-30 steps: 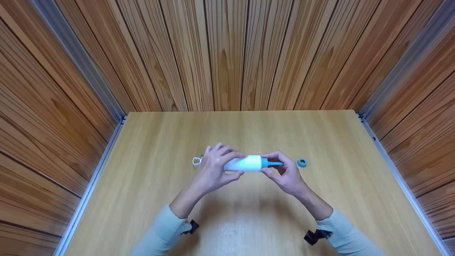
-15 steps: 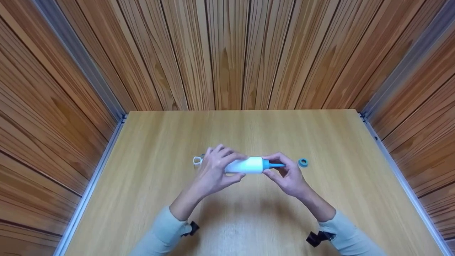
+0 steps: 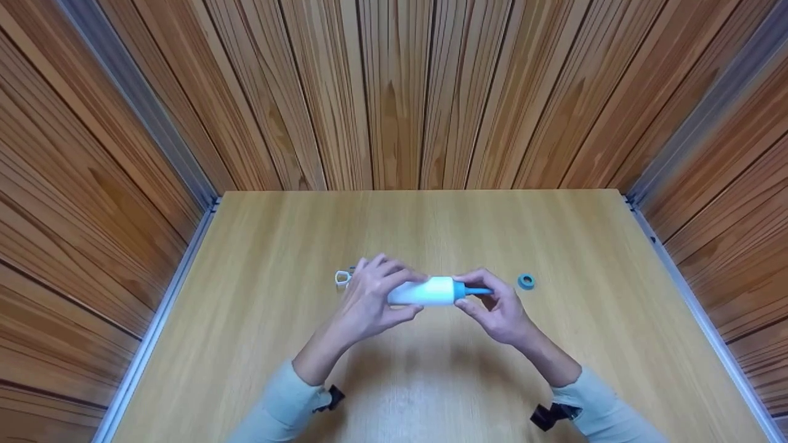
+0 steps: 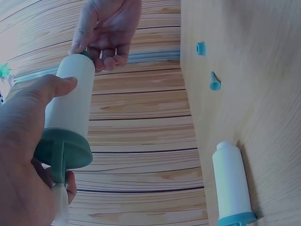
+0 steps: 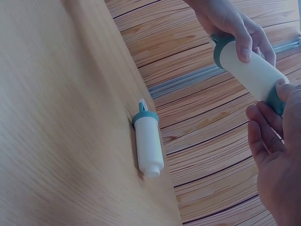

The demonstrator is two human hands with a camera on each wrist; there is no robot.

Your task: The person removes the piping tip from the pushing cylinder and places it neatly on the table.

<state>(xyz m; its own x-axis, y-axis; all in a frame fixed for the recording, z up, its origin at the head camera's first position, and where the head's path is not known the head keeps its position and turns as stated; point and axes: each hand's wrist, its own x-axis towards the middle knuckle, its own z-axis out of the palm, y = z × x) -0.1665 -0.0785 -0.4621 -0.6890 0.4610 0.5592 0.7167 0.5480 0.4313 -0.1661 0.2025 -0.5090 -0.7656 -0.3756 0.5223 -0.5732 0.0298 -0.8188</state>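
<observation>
A white icing syringe [image 3: 428, 291] lies level between the two hands, its blue-green nozzle cap [image 3: 460, 290] and thin tip toward the right. My left hand [image 3: 368, 299] grips the white barrel, thumb on the near side, as the left wrist view shows beside the green collar [image 4: 66, 149] and plunger handle. At the other end, thumb and fingers of my right hand [image 3: 503, 314] pinch the nozzle cap; the right wrist view shows the cap [image 5: 275, 100] partly covered by them. A second white syringe [image 5: 149, 143] lies on the table, mostly hidden behind my left hand in the head view.
On the wooden table [image 3: 418, 234] lies a small teal ring [image 3: 526, 282] right of my right hand. The left wrist view also shows a teal nozzle piece [image 4: 215, 84] close to it. Slatted wooden walls [image 3: 394, 98] enclose the back and sides.
Both hands and the held syringe have shifted slightly toward the person's body. The grip at each end looks much the same; the things on the table stay put.
</observation>
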